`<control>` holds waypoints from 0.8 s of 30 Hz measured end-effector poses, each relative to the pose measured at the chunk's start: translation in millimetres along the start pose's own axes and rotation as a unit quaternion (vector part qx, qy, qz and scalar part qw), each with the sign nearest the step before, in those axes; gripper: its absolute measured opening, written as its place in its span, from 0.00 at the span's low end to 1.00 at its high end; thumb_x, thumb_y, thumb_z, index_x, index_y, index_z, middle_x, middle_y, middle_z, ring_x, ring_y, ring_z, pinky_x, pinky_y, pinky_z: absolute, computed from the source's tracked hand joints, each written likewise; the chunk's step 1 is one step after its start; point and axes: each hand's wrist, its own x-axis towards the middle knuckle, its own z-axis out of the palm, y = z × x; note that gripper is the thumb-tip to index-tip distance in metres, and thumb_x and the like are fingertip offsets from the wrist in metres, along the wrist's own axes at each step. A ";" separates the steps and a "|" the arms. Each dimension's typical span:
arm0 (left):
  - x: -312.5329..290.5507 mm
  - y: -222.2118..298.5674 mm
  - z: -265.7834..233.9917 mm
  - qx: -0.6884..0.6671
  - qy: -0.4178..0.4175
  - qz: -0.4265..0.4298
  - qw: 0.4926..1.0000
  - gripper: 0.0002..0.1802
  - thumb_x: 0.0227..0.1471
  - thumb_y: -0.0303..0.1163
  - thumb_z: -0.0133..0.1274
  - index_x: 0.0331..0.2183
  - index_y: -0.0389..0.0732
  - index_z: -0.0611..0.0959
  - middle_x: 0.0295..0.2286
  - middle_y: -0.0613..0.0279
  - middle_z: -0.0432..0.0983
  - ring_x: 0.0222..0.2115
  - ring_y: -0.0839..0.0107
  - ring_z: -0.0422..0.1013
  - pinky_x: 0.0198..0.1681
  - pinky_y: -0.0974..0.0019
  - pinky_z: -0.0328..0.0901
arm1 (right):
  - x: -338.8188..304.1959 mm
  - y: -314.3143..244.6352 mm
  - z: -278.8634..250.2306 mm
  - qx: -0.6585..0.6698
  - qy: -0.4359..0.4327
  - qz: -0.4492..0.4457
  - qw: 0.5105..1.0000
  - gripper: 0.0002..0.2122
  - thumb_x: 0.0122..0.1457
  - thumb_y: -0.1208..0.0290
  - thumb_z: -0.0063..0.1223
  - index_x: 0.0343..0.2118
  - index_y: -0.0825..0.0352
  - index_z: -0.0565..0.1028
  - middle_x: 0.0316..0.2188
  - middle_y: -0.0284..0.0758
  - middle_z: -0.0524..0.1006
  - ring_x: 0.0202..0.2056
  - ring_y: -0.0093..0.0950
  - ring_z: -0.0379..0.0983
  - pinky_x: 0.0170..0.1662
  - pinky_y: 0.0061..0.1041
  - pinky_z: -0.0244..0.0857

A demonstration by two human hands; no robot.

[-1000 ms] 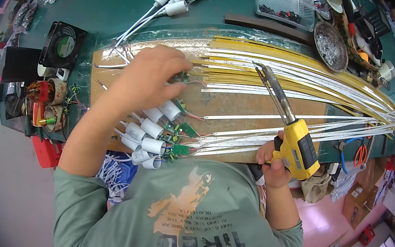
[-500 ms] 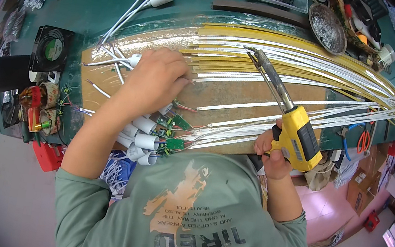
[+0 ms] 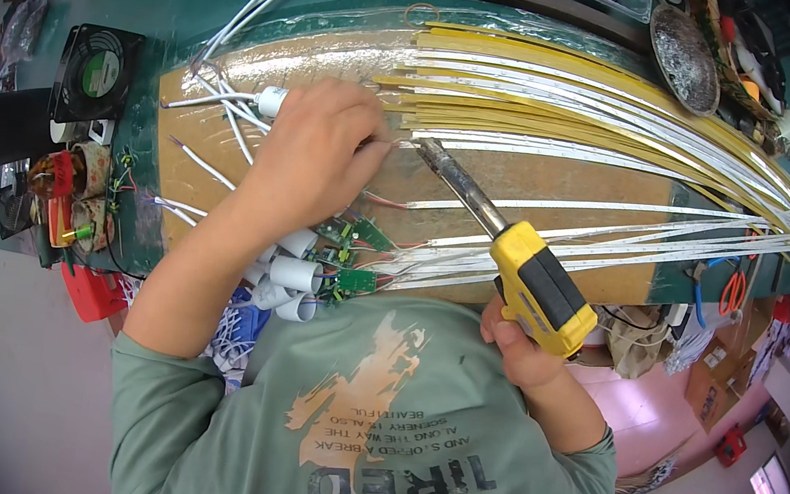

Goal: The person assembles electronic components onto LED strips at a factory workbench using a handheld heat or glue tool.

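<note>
A yellow and black soldering gun (image 3: 545, 293) is gripped by my right hand (image 3: 523, 354), its fingers wrapped round the handle. The metal tip points up and left, meeting the near end of a white LED strip (image 3: 510, 146). Just left of that end, the fingertips of my left hand (image 3: 323, 151) are pinched on thin wires (image 3: 403, 144). Beside that hand lies a white lamp cap (image 3: 272, 101) with a white cable; whatever is under the palm is hidden. Nearer me, green circuit boards (image 3: 356, 280) join other white caps (image 3: 292, 274) to LED strips (image 3: 474, 258).
Yellow-backed strips (image 3: 552, 133) fan across a brown board (image 3: 516, 178) on the green table. A black fan (image 3: 96, 76) stands left; a blackened metal dish (image 3: 684, 60) sits far right. Orange-handled scissors (image 3: 734, 291) are at the right edge, a dark bar (image 3: 549, 11) behind.
The soldering gun has swung down and left, bringing its tip to the strip end by my left fingertips. My left hand keeps nearly the same place. The view has shifted slightly.
</note>
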 end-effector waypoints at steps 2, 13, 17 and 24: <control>0.1 0.0 1.2 -0.002 -0.004 -0.003 1.000 0.06 0.45 0.28 0.59 0.29 0.39 0.80 0.36 0.59 0.75 0.42 0.56 0.70 0.47 0.56 0.62 | 0.6 -1.9 3.7 0.023 0.013 0.016 1.000 0.17 0.55 0.75 0.59 0.48 0.68 0.74 0.29 0.32 0.76 0.30 0.26 0.72 0.34 0.25 0.66; 0.4 -0.8 4.3 0.014 0.017 -0.005 1.000 0.06 0.44 0.28 0.59 0.27 0.38 0.79 0.36 0.57 0.75 0.41 0.55 0.70 0.47 0.56 0.62 | 8.8 -2.1 7.8 -0.024 0.010 -0.027 0.999 0.23 0.60 0.68 0.55 0.54 0.74 0.65 0.26 0.37 0.72 0.21 0.23 0.67 0.23 0.22 0.63; 1.4 -2.4 4.4 0.013 0.016 -0.003 1.000 0.06 0.44 0.28 0.59 0.26 0.38 0.79 0.36 0.57 0.75 0.41 0.54 0.70 0.47 0.56 0.63 | 10.4 -3.2 11.8 -0.017 0.036 -0.026 0.999 0.21 0.60 0.66 0.55 0.50 0.75 0.66 0.24 0.35 0.71 0.20 0.23 0.67 0.23 0.21 0.63; 1.3 -1.8 4.4 0.014 0.022 0.000 1.000 0.06 0.44 0.28 0.59 0.26 0.38 0.79 0.35 0.56 0.76 0.40 0.54 0.70 0.47 0.57 0.63 | 11.3 -4.1 10.3 -0.014 0.024 -0.013 1.000 0.20 0.60 0.64 0.56 0.47 0.74 0.66 0.23 0.35 0.70 0.20 0.23 0.66 0.22 0.21 0.62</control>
